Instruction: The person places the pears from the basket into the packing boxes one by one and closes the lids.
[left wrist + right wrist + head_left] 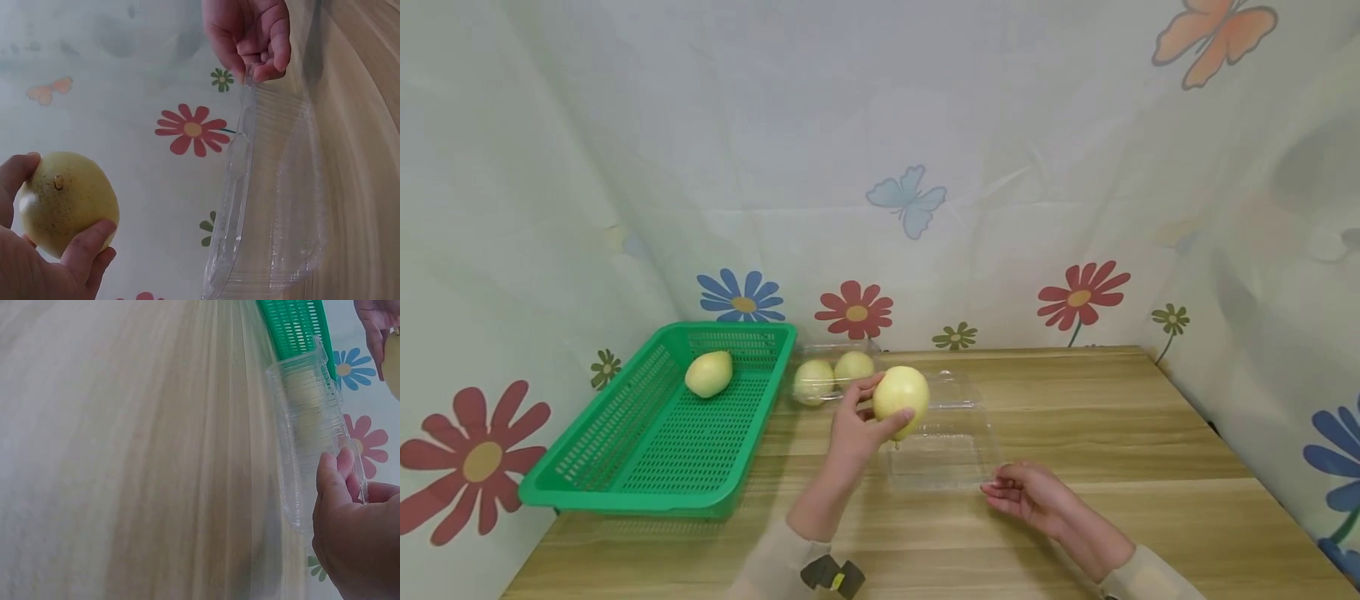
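My left hand (856, 429) grips a pale yellow pear (901, 393), thumb on one side and fingers on the other. In the left wrist view the pear's (78, 194) brown-specked stem end shows. The pear is held up above a clear plastic box (934, 467) with its lid (951, 387) folded back. At the near right corner of that box, my right hand (1033, 497) pinches the rim between thumb and fingers. The right wrist view shows the same hand (350, 519) at the edge of the transparent box (294, 487).
On the left stands a green plastic basket (632, 502) with one pear (709, 374) in its far part. Between basket and open box, towards the back, is another clear box (838, 348) holding two pears. A flower-printed cloth (1000, 250) hangs behind the wooden table (1097, 417).
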Available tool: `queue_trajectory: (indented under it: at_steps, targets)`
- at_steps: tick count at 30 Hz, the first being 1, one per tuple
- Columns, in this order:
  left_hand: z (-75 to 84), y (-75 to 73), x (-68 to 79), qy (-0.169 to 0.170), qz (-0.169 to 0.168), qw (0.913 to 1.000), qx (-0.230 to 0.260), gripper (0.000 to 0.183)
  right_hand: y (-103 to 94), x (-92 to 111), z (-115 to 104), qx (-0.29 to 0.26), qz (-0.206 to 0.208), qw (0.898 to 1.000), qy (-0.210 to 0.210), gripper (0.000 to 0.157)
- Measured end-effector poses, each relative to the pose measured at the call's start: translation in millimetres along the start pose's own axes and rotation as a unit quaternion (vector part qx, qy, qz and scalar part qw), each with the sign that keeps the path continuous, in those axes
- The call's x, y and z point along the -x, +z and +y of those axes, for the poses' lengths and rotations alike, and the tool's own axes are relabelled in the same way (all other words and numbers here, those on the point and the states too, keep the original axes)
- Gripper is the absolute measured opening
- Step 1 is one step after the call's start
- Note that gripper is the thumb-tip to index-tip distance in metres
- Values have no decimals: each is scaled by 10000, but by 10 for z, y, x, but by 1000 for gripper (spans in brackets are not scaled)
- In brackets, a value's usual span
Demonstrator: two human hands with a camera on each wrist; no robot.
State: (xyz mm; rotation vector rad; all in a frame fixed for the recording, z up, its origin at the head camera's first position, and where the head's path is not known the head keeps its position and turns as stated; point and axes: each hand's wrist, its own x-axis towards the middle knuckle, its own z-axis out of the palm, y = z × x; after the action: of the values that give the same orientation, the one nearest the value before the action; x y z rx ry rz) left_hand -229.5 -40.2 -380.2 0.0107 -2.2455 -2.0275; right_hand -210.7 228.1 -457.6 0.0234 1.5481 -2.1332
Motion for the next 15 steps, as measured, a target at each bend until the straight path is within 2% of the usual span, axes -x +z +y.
queue_trajectory:
  at_steps: [15]
  targets:
    - [-177, 336, 2, -142, -201, 9997, 15, 65, 11, -9, -8, 47, -4, 10000, 35, 21]
